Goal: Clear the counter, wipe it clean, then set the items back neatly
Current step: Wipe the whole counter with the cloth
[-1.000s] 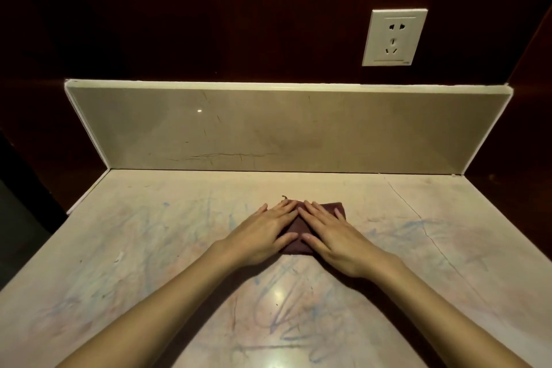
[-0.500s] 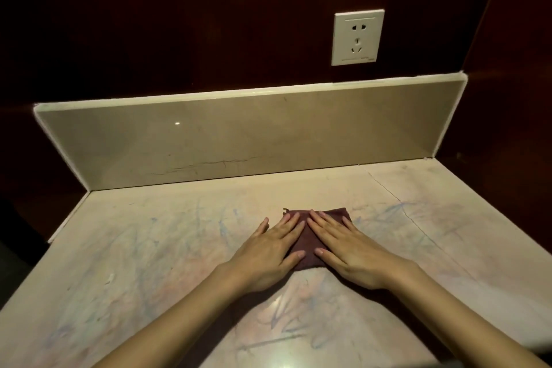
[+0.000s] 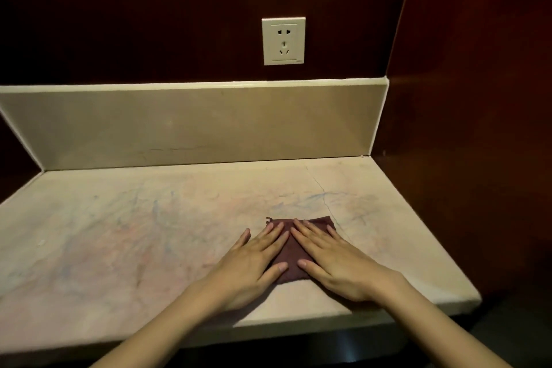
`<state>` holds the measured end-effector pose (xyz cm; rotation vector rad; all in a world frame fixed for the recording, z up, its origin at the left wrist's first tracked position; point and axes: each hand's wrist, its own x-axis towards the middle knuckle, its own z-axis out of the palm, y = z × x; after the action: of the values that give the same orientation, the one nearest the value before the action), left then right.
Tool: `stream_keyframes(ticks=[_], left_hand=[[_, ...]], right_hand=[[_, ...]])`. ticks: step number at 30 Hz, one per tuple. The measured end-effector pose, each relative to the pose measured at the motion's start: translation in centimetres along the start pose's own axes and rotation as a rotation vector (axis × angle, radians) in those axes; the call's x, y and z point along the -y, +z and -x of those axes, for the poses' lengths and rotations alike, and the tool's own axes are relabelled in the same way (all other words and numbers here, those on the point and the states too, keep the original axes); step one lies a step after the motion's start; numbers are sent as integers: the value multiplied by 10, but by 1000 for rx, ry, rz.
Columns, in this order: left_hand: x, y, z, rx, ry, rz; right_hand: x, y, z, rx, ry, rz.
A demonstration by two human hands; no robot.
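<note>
Across the far side of the scene runs a dark wood wall (image 3: 149, 9), with a second dark panel (image 3: 478, 128) closing off the right. Below it a pale stone desk (image 3: 119, 248) fills the near half, its top streaked with faint blue and pink scribbles and crossed by a thin crack right of centre; a beige backsplash (image 3: 194, 125) stands along its far edge. Both bare forearms reach in from the near edge. On the right half of the desk, close to the near edge, lies a folded dark maroon cloth (image 3: 294, 257), flat on the stone. The left hand (image 3: 254, 266) lies flat over the cloth's left part, fingers straight and spread, thumb on the cloth. The right hand (image 3: 331, 263) lies flat over its right part in the same way, fingers straight, so each grip is apart and pressing rather than clasping. The two sets of fingertips nearly meet over the cloth's far edge. On the far wall above sits a white socket (image 3: 283, 41).
</note>
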<state>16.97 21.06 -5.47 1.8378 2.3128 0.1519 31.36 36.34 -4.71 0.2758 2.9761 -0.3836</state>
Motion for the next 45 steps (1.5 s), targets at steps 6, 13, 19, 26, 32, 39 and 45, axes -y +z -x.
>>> stream_keyframes(ticks=[6,13,19,26,32,39,45], left_hand=[[-69,17,-18,-33,-4,6],[-107,18,-27,1,14,-13],[-126,21,-42,26,50,-46],[-130,24,-49,31,76,-119],[-118,14,-64,61,164,-109],[-125,15,-73,107,171,-82],[-124,13,-86,139,178,-93]], right_hand=[[-39,-1,55,9,24,71],[-59,-3,87,29,75,85],[-69,-7,108,32,180,45],[-60,1,114,-3,374,28],[-70,-4,115,10,363,16],[-77,-3,117,-11,415,-16],[-86,-5,109,-2,448,-30]])
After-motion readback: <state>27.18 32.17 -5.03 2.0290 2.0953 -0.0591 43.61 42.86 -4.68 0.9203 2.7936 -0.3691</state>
